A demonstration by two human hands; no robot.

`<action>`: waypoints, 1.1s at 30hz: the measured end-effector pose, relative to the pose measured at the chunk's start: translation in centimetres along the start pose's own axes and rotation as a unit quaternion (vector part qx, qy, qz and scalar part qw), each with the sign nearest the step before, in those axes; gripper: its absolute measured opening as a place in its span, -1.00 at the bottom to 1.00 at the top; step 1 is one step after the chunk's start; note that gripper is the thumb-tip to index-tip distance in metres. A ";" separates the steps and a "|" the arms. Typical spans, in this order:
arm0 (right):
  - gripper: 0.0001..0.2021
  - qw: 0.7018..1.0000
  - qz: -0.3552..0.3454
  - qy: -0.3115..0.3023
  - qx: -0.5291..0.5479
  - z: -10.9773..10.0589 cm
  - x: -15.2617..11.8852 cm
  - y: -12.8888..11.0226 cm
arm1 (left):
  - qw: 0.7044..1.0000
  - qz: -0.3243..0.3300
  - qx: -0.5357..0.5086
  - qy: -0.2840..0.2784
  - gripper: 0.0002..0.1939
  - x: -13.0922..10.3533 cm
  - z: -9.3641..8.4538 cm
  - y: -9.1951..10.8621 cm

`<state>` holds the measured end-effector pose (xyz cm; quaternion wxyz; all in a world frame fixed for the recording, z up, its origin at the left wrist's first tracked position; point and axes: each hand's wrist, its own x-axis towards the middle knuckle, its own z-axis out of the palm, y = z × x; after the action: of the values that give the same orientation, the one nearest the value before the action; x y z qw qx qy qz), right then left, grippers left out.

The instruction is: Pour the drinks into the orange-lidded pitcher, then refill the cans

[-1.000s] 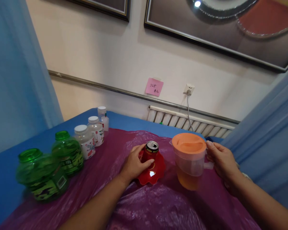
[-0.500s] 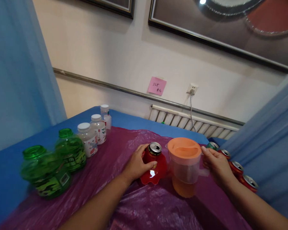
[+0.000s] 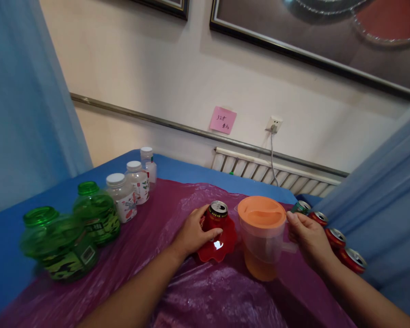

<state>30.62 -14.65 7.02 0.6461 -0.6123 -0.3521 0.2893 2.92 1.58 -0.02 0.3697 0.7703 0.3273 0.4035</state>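
Note:
My left hand [image 3: 193, 232] is wrapped round a red can [image 3: 216, 217] with an open silver top. The can stands upright in a red scalloped dish [image 3: 222, 249] on the purple plastic sheet. Just right of the dish is a clear pitcher [image 3: 263, 243] with an orange lid [image 3: 261, 212] and amber liquid in its lower part. The fingers of my right hand [image 3: 306, 234] close on the pitcher's handle at its right side.
Two green bottles [image 3: 59, 248] without caps and several clear white-capped jars [image 3: 122, 200] form a row at the left. Several opened cans [image 3: 336, 239] line the right edge. Behind the blue table [image 3: 191, 172] are a radiator [image 3: 256, 171] and a wall.
The view has shifted slightly, so the left-hand bottles appear a little further left. Both hands keep their holds on the can and the pitcher.

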 end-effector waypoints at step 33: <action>-0.40 0.948 -0.095 -0.070 -0.296 2.5 2.7 -8.9 | 0.988 0.006 0.149 -0.050 -0.24 -0.2 -0.7 1.5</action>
<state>29.68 -11.73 16.14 0.4345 -0.7176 -0.5228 0.1514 2.54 0.88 1.43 0.2643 0.8382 0.3597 0.3133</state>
